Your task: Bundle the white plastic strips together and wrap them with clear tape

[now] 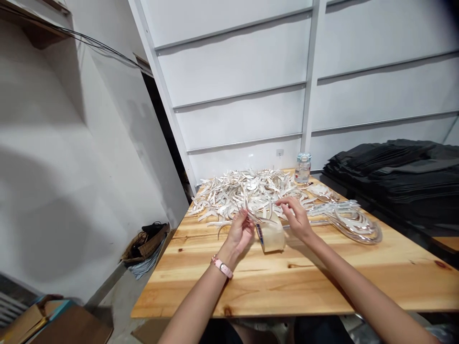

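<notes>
My left hand [241, 233], a pink watch strap at its wrist, is closed on a few thin curved strips [263, 219] that fan out above its fingertips. Just right of it, a wide roll of clear tape [273, 238] stands on its edge on the wooden table [201, 282]. My right hand [297, 220] hovers over the tape roll's right side, thumb and index finger apart, close to the pile; I see nothing in it. Behind both hands spreads a large heap of loose pale curved strips [229, 196].
Bundled clear-wrapped curved strips [355, 224] lie on the table's right. A glass jar [303, 167] stands at the back. Beyond the right edge rises a stack of black sheets [398, 167]. White shelving panels [240, 62] close off the back; a basket [147, 241] sits at floor left.
</notes>
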Motion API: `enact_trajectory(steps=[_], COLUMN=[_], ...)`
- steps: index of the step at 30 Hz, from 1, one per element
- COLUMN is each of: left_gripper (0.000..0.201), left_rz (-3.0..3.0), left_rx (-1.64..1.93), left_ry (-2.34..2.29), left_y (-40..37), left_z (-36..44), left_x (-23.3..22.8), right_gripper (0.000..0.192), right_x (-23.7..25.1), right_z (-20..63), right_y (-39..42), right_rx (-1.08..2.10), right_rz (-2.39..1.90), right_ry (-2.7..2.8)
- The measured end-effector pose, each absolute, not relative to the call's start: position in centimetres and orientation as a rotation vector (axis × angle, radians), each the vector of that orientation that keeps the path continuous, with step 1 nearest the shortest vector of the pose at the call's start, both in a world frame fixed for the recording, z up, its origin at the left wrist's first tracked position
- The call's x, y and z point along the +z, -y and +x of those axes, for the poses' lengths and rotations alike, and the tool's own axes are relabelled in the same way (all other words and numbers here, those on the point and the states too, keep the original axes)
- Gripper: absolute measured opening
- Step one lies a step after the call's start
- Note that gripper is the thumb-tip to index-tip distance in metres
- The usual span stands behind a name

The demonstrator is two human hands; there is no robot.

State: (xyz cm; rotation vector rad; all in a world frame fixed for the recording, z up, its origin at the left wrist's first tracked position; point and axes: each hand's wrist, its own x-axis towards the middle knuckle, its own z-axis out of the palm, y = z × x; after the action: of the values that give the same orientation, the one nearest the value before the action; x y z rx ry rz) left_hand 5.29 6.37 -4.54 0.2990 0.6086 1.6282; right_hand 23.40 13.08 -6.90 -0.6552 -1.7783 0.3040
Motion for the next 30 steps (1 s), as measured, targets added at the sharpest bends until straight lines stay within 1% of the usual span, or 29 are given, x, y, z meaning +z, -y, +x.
enact_trajectory(steps=[3,6,8,9,11,12,14,21,23,26,28,30], left_gripper=[0.014,0.008,0.013,0.018,0.024,0.025,0.024,0.012,0.018,0.033,0.040,0.043], left_rz=[0.321,0.219,0.106,0.071,0.069,0.085,0.096,0.250,0.324,0.410,0.474,0.604], left_rx=[1.611,1.672,1.730,1.746,1.751,1.736,1.674,1.465,1.455,1.470,1.415,1.310], left_ry=[-0.582,-0.509,-0.428,-0.390,-0.350,-0.341,-0.337,-0.227,-0.199,-0.235,-0.284,-0.371], left_y=[-6.4,-6.8,-7.0,-7.1,-7.3,-7.3,-7.3,-6.9,-6.5,-5.9,-5.6,-5.6], left_z=[5.5,4.7,3.7,3.2,2.6,2.5,2.6,3.0,2.8,2.6,2.9,3.5], left_x=[-4.7,-4.4,-3.9,-3.6,-3.2,-3.1,-3.2,-3.7,-3.6,-3.7,-4.2,-4.7], right_gripper=[0.027,0.029,0.029,0.033,0.046,0.052,0.058,0.054,0.050,0.046,0.048,0.053], right_x=[-6.7,-6.8,-6.8,-6.8,-6.9,-7.0,-7.1,-6.9,-6.7,-6.8,-7.3,-7.9], right_z=[22.7,22.3,22.2,22.2,22.2,22.2,22.1,21.4,21.6,21.7,21.6,21.4], right_y=[-11.7,-11.4,-11.6,-11.8,-12.2,-12.3,-12.6,-12.8,-12.8,-12.9,-13.0,-13.3], right_rx=[0.307,0.341,0.422,0.465,0.523,0.534,0.554,0.587,0.630,0.728,0.802,0.883], right_rz=[-0.542,-0.507,-0.524,-0.536,-0.561,-0.575,-0.603,-0.643,-0.663,-0.680,-0.701,-0.727], right_ry=[1.816,1.885,1.915,1.921,1.918,1.916,1.918,1.878,1.856,1.848,1.814,1.751])
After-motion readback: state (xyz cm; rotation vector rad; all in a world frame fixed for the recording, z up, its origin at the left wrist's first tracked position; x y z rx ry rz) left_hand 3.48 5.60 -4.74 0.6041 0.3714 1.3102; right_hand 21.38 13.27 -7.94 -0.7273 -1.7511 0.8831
